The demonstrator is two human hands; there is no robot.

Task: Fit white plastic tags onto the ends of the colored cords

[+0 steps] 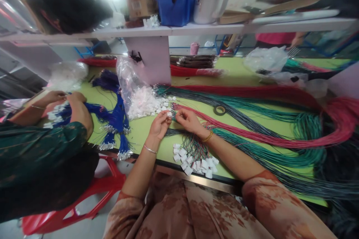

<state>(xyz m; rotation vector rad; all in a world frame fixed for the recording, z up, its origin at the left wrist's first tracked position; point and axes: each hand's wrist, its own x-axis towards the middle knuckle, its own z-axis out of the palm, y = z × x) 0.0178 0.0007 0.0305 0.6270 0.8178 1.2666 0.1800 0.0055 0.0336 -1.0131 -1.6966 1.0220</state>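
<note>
My left hand (160, 125) is closed on a small white plastic connector (169, 114), pinched between thumb and fingertips. Right beside it, my right hand (186, 120) pinches the end of a thin wire, its tip mostly hidden by the fingers. Behind my hands lies a heap of loose white connectors (143, 101), partly in a clear plastic bag. Long bundles of red wires (232, 129), green wires (258, 110) and dark grey wires (244, 117) stretch off to the right. Below my right wrist rests a cluster of wired white connectors (196, 162) near the table edge.
A black tape roll (219, 110) lies on the wires. On the left, a co-worker's hands (64, 99) handle blue wires (122, 114), beside a red stool (109, 183). A shelf (238, 28) with a blue bin (176, 7) crosses above the green table (165, 149).
</note>
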